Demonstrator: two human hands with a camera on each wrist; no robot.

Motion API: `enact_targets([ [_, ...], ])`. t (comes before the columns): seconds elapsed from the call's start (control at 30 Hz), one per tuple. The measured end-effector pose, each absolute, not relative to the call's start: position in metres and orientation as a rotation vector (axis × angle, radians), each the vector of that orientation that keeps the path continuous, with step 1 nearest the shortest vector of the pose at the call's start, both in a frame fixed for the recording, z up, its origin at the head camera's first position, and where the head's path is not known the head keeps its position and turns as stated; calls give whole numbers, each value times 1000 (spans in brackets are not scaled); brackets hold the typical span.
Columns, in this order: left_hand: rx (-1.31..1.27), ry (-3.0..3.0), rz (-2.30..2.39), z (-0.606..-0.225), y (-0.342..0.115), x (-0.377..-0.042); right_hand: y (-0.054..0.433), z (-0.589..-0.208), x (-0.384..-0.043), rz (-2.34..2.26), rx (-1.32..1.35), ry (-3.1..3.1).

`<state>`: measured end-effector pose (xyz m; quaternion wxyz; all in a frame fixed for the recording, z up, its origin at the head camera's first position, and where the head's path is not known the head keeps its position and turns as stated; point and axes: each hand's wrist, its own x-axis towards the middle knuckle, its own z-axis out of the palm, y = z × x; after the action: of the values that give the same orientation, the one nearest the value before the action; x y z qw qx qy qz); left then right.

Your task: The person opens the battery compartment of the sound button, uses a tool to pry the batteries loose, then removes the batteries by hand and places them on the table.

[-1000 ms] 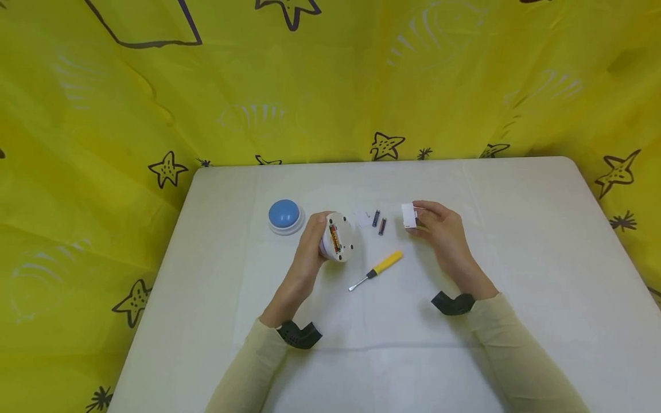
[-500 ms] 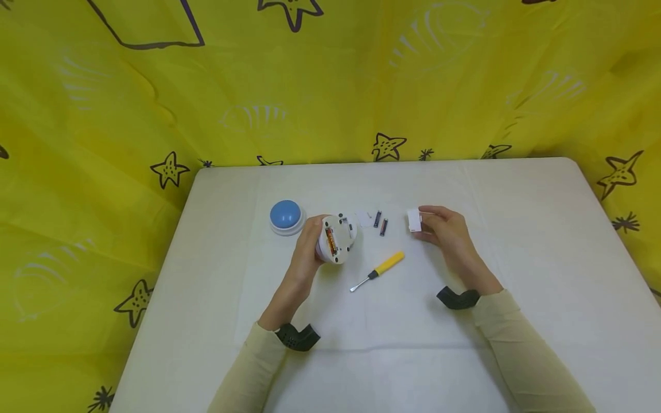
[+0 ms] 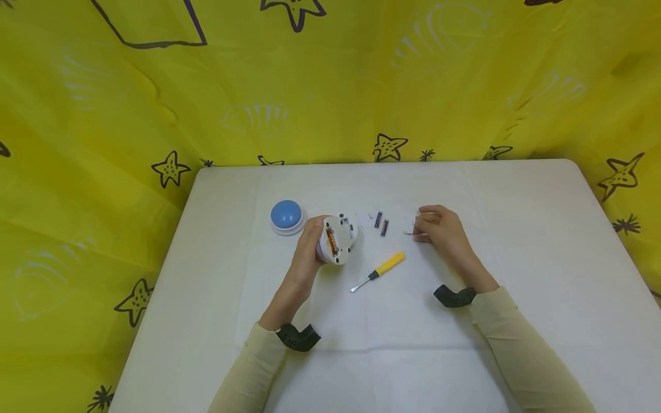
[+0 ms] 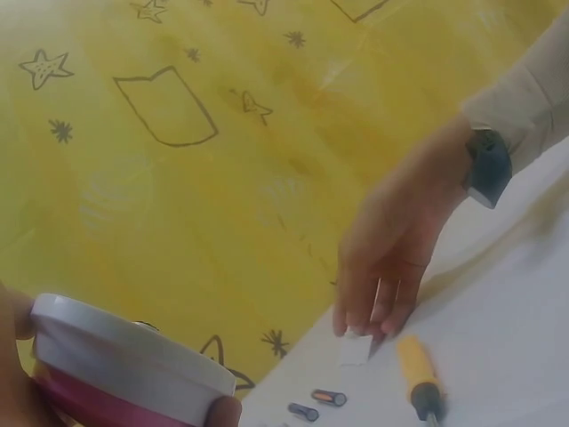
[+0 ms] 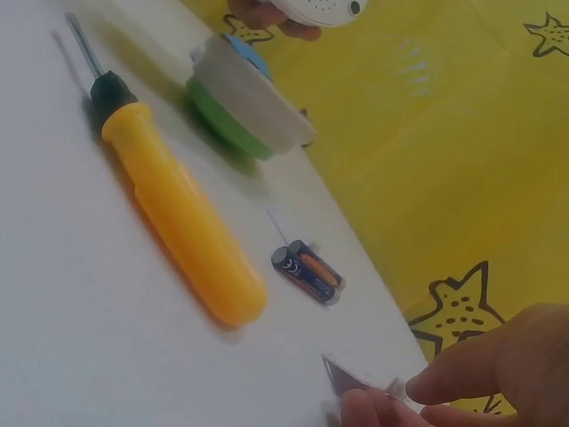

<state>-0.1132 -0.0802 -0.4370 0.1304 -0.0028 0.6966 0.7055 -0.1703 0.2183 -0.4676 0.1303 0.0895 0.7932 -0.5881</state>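
Observation:
A round white device (image 3: 338, 238) is gripped in my left hand (image 3: 308, 244), its underside turned up. An orange battery (image 3: 331, 241) shows in its uncovered compartment. Pink shows along its lower side in the left wrist view. My right hand (image 3: 438, 229) pinches a small white battery cover (image 4: 356, 350) above the table. From the head the cover is nearly edge-on, mostly hidden by the fingers. Two loose dark batteries (image 3: 381, 223) lie between the hands. Below them lies a screwdriver (image 3: 378, 271) with a yellow handle.
Behind my left hand sits a blue-domed button (image 3: 286, 215) on a white base. A tiny screw (image 3: 369, 216) lies beside the batteries. The white-covered table (image 3: 516, 229) ends at a yellow patterned curtain (image 3: 330, 80).
The battery cover has turned from facing the head camera to nearly edge-on, after shifting slightly right. The left hand has tilted the device, bringing more of its underside into view.

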Motion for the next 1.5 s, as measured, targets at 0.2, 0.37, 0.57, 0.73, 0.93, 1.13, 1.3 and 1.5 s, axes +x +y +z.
enact_targets([
  [0.2, -21, 1985, 2065, -441, -81, -114, 217, -470, -169, -1605, 203, 2458],
  [0.37, -11, 1900, 2114, -447, -82, -115, 217, -466, -166, -1422, 173, 2613],
  [0.57, -48, 1724, 2230, -455, -85, -115, 218, -466, -163, -1254, 95, 2742],
  [0.73, -104, 1593, 2352, -460, -86, -115, 215, -468, -156, -1114, -2, 2901],
  [0.93, -53, 1547, 2453, -468, -89, -114, 210, -469, -148, -1089, -119, 2948],
  [1.13, -6, 1526, 2491, -473, -92, -113, 210, -474, -147, -1137, -435, 2821],
  [1.3, 9, 1499, 2511, -475, -92, -112, 208, -480, -146, -1108, -707, 2665],
  [1.5, 35, 1466, 2551, -475, -91, -111, 202, -484, -143, -998, -885, 2621],
])
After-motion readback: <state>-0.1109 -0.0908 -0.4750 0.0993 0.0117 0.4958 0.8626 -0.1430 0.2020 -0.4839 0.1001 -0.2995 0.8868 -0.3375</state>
